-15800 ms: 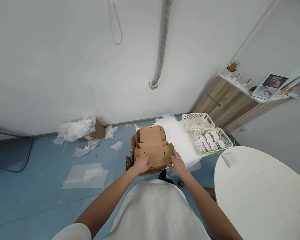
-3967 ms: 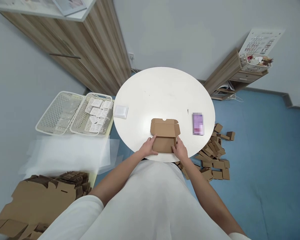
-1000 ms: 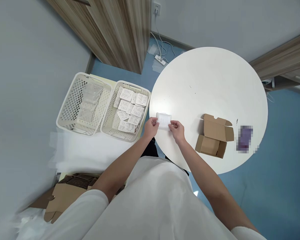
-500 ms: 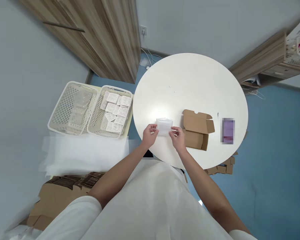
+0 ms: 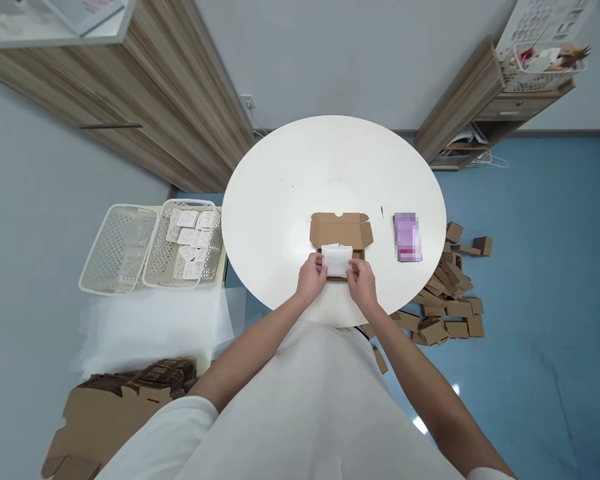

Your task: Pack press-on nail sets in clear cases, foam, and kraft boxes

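Note:
A flat white wrapped packet (image 5: 337, 261) is held level between my two hands, over the tray of a small open cardboard box (image 5: 341, 231). My left hand (image 5: 312, 279) pinches the packet's left edge, and my right hand (image 5: 363, 285) pinches its right edge. Behind the packet the box's lid stands folded back with its side flaps spread. Most of the tray is hidden under the packet, so I cannot tell whether the packet touches the bottom.
The box rests on a round white table (image 5: 330, 160). A blurred-out purple item (image 5: 408, 237) lies to the right. Two white baskets (image 5: 153, 283) stand left, one with printed cards, beside white sheets (image 5: 150, 327) and flat cardboard (image 5: 100, 420). Several folded boxes (image 5: 445, 307) litter the floor.
Both hands have carried the packet rightward, from the bare tabletop to over the open box. The box now sits straighter before me. The head view has shifted.

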A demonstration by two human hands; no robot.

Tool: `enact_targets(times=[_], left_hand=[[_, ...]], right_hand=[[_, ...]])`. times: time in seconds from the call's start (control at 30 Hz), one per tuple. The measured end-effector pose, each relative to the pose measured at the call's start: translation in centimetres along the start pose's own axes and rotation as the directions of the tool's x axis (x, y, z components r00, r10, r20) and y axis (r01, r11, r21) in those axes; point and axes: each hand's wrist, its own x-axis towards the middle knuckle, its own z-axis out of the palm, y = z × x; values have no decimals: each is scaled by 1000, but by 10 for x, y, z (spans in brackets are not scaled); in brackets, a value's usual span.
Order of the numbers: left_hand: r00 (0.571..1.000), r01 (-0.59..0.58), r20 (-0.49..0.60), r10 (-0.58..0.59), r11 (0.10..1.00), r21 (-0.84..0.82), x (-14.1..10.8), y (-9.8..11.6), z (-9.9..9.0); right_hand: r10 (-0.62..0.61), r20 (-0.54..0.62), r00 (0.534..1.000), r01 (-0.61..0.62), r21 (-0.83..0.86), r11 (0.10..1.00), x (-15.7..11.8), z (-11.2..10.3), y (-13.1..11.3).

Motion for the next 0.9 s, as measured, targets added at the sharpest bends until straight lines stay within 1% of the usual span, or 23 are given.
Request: enact_targets(times=[0.13, 0.27, 0.4, 0.57, 0.63, 0.7, 0.73, 0.8, 0.83, 0.87, 0.9], left_hand=[[997, -34, 75, 17, 972, 232, 3, 6, 8], [989, -71, 148, 7, 901, 428, 3, 6, 11], [979, -97, 205, -11, 855, 510, 2, 4, 15], [967, -97, 246, -65, 800, 593, -1, 5, 18], [969, -110, 242, -45, 798, 593, -4, 6, 16], [976, -139, 215, 18, 814, 563, -7, 7, 12], [980, -155, 186, 62, 830, 536, -8, 7, 8], [986, -165, 100, 134, 874, 456, -7, 6, -2], [989, -147, 45, 141, 903, 404, -4, 4, -8], [993, -110, -2, 118, 934, 341, 0, 2, -14], [998, -40, -43, 54, 963, 267, 6, 0, -20]], right_hand=[[-39, 104, 994, 50, -105, 993, 4, -6, 15], [-38, 223, 974, 91, -233, 968, 5, -6, 20], [10, 284, 959, 90, -339, 936, 8, -5, 20], [51, 349, 936, 101, -403, 910, 10, -1, 19], [33, 358, 933, 122, -401, 908, 9, -2, 16], [-27, 346, 938, 159, -361, 919, 8, -8, 13], [-65, 326, 943, 177, -327, 928, 9, -12, 12], [-119, 249, 961, 183, -248, 951, 12, -23, 13], [-121, 201, 972, 164, -210, 964, 16, -30, 14], [-97, 148, 984, 122, -177, 977, 21, -36, 17], [-45, 106, 993, 61, -147, 987, 27, -41, 21]])
